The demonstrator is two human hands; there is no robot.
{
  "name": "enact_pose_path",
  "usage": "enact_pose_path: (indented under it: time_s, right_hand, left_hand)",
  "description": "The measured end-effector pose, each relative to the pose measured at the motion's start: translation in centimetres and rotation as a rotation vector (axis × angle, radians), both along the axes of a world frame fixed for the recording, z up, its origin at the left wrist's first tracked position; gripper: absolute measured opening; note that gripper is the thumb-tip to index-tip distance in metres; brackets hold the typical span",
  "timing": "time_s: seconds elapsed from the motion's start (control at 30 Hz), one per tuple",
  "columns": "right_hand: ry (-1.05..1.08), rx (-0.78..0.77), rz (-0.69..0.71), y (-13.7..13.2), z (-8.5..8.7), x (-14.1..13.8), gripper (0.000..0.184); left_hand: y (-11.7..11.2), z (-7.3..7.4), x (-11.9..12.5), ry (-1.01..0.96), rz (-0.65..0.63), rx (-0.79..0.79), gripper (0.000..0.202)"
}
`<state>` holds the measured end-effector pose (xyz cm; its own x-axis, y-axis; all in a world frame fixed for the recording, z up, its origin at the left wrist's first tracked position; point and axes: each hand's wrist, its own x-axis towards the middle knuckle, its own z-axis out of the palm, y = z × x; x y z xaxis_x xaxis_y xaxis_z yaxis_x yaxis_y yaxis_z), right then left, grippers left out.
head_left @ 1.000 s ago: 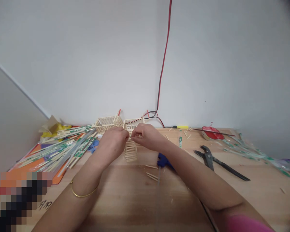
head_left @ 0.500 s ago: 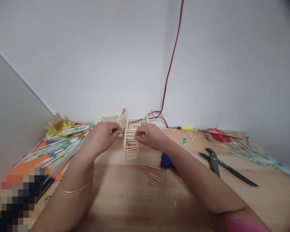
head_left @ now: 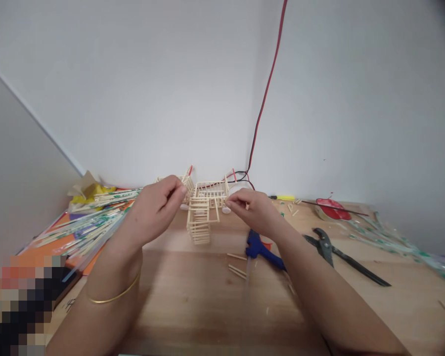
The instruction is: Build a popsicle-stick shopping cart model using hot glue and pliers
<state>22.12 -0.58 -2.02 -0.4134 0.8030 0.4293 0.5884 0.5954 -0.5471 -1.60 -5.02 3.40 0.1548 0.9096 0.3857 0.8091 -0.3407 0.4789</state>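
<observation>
A small frame built of thin wooden sticks (head_left: 199, 232), ladder-like in front, stands between my hands. Behind it, and partly touching it in the picture, is a stick-built cart (head_left: 211, 187) with white round wheels (head_left: 226, 209) and a red-tipped upright. My left hand (head_left: 157, 207) is closed in a pinch at the frame's left, covering part of another stick structure (head_left: 187, 182). To the right, my right hand (head_left: 254, 210) pinches beside the cart's right wheel. Whatever either pinch holds is too small or hidden to see.
A blue glue gun (head_left: 257, 247) lies under my right forearm, near loose stick pieces (head_left: 237, 271). Black pliers (head_left: 352, 264), a red-lined dish (head_left: 332, 210) and clear wrappers (head_left: 400, 242) are at right. Wrapped chopsticks (head_left: 81, 232) pile up at left. A red-black cable (head_left: 263, 99) hangs along the wall.
My right hand has moved right, off the front stick frame, uncovering its right side. My left hand has risen slightly. The view has shifted a little.
</observation>
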Motion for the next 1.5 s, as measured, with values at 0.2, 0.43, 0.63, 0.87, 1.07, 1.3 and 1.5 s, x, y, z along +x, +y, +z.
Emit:
enact_pose_path:
  time_s: [0.2,0.43,0.63,0.87,1.07,1.3,1.5]
  right_hand:
    - [0.045,-0.101,-0.081,-1.4,-3.5,3.2,0.022]
    - [0.168,-0.179,-0.163,-2.1,-5.9,5.7,0.024]
    - [0.277,-0.161,-0.16,-2.9,-4.9,5.6,0.023]
    - [0.368,-0.126,-0.136,-3.4,-4.5,5.5,0.02]
    - [0.369,-0.059,0.024,-4.3,-3.4,5.6,0.016]
    - [0.232,0.047,0.116,-5.0,-2.8,5.3,0.011]
    - [0.236,0.053,0.088,-4.8,-3.1,5.3,0.017]
  left_hand:
    - [-3.9,0.0,3.3,-0.377,-0.237,-0.088,0.034]
    - [-5.5,-4.6,9.0,-0.853,-0.721,-0.804,0.026]
    - [-4.7,-7.6,11.5,-1.173,-0.61,-1.047,0.031]
    - [-3.6,-7.6,11.9,-1.464,-0.416,-0.995,0.025]
    - [-2.8,-7.4,11.5,-1.511,-0.334,-0.942,0.019]
    - [-2.5,-7.8,11.4,-1.351,-0.307,-0.847,0.021]
    - [-2.3,-8.0,11.2,-1.25,-0.333,-0.803,0.023]
